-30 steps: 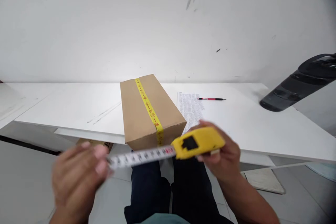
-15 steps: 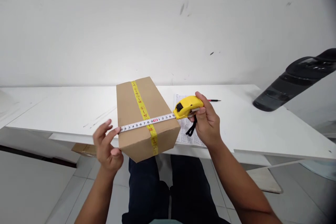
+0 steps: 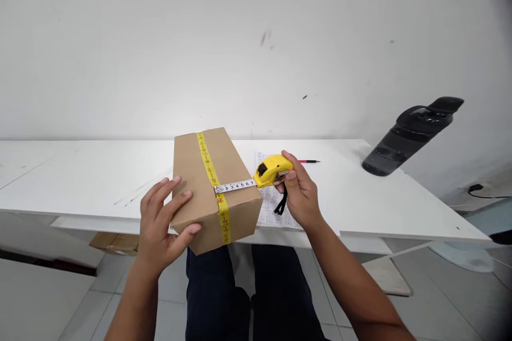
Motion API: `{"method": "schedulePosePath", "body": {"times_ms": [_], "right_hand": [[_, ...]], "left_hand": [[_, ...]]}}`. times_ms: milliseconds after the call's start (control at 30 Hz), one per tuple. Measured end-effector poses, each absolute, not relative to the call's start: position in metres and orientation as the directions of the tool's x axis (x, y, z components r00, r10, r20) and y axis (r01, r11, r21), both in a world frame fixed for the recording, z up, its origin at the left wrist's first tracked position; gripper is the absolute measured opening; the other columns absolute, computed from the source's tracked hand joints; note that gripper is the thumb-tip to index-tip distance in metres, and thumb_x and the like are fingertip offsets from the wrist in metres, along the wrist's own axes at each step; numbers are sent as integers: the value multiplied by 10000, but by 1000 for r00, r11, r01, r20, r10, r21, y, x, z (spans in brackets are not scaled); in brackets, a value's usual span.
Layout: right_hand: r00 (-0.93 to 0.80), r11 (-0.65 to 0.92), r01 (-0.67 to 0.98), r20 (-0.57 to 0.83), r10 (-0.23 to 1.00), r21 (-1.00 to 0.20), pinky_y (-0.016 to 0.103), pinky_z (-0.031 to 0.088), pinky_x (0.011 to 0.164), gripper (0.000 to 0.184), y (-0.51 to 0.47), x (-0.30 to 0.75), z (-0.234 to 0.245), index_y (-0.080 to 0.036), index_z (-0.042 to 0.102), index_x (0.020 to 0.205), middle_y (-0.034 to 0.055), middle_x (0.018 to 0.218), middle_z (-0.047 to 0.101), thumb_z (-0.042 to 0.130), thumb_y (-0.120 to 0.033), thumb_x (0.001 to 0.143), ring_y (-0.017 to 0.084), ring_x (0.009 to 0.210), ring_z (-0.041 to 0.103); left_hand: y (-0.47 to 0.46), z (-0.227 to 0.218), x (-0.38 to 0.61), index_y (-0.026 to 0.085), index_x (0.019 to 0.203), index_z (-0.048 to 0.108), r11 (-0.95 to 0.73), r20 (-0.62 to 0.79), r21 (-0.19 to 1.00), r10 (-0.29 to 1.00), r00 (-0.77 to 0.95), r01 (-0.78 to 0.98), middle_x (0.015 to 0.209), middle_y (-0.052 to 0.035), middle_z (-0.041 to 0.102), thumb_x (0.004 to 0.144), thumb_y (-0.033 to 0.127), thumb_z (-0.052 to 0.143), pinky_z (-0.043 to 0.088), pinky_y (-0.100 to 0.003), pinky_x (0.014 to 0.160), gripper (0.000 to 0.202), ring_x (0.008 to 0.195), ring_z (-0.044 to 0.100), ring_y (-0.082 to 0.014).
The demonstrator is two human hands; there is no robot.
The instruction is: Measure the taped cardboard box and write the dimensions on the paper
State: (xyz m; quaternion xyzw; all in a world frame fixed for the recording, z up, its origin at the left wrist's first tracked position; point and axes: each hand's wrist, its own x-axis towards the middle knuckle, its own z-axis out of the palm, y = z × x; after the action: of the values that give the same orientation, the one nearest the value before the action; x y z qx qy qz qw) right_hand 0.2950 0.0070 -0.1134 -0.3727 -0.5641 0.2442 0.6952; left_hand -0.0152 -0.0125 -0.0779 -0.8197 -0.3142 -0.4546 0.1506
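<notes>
A brown cardboard box (image 3: 200,181), banded with printed yellow tape, juts over the front edge of the white table. My left hand (image 3: 162,218) grips its near left corner, fingers spread over the top and thumb at the front edge. In my right hand (image 3: 300,192) is a yellow tape measure (image 3: 274,169), held just off the box's right side. Its short white blade (image 3: 236,186) lies across the box top, the hooked end at the yellow tape. A black wrist strap (image 3: 281,202) dangles below the case.
A printed sheet (image 3: 268,213) lies on the table (image 3: 352,202) under the right hand, with a red and black pen (image 3: 310,161) behind. At the back right stands a dark bottle (image 3: 400,144) near the wall. Another carton (image 3: 116,242) is below the table at left.
My left hand has let go of the blade's end and moved onto the box. The blade has drawn back rightward into the case, its end now at the yellow tape. The view has shifted slightly.
</notes>
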Motion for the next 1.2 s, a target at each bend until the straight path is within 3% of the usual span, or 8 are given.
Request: {"method": "schedulePosePath", "body": {"times_ms": [167, 367, 567, 767, 933, 1033, 1200], "right_hand": [[236, 601, 108, 607, 759, -792, 298, 536, 609, 426, 3, 296, -109, -353, 643, 1395, -22, 754, 558, 533, -540, 1028, 128, 607, 511], [262, 583, 68, 578, 773, -810, 296, 544, 605, 438, 0, 291, -111, -336, 620, 1402, -23, 775, 533, 532, -541, 1024, 125, 603, 513], [313, 615, 49, 597, 739, -787, 278, 537, 584, 392, -6, 283, -113, -347, 617, 1397, -15, 818, 568, 523, -481, 1040, 116, 597, 520], [318, 596, 100, 593, 740, -797, 280, 541, 590, 393, -8, 282, -111, -336, 625, 1398, 12, 915, 641, 516, -468, 1044, 112, 606, 531], [317, 584, 104, 584, 747, -805, 273, 534, 581, 395, -11, 284, -107, -329, 631, 1392, 5, 888, 620, 516, -473, 1043, 108, 599, 527], [316, 576, 123, 582, 749, -808, 283, 542, 583, 404, -14, 284, -108, -328, 626, 1396, 17, 924, 637, 520, -484, 1039, 113, 606, 537], [290, 598, 133, 608, 739, -790, 287, 545, 576, 405, -12, 284, -109, -332, 611, 1400, 25, 964, 653, 514, -492, 1041, 115, 609, 550]], "left_hand": [[-15, -70, -13, 277, 1510, 461, -761, 827, 16, 375, 419, 649, 1462, -128, 595, 927, 325, 704, 454, -517, 1137, 633, 1377, 535, -318], [-16, -66, -14, 297, 1372, 595, -752, 801, 10, 401, 444, 659, 1335, -77, 703, 937, 315, 689, 523, -487, 1078, 446, 1279, 629, -285], [-17, -56, -21, 284, 1323, 637, -758, 755, -3, 426, 499, 652, 1326, -78, 720, 930, 319, 706, 537, -475, 1061, 401, 1256, 661, -273], [-26, -29, -12, 250, 1138, 710, -692, 666, 23, 549, 505, 721, 1216, -60, 761, 1007, 408, 571, 520, -428, 985, 248, 1133, 700, -241], [-22, 7, 20, 263, 1213, 687, -590, 410, -9, 734, 541, 808, 1184, -39, 743, 1023, 549, 490, 497, -444, 919, 395, 1048, 687, -251], [-16, 13, 34, 268, 1152, 734, -607, 338, -65, 734, 590, 792, 1167, -51, 727, 1045, 493, 445, 507, -419, 864, 381, 1031, 681, -258], [-11, 7, 35, 238, 1033, 737, -624, 385, -61, 706, 595, 779, 1061, -57, 718, 1069, 434, 396, 504, -365, 791, 395, 955, 680, -224]]}}
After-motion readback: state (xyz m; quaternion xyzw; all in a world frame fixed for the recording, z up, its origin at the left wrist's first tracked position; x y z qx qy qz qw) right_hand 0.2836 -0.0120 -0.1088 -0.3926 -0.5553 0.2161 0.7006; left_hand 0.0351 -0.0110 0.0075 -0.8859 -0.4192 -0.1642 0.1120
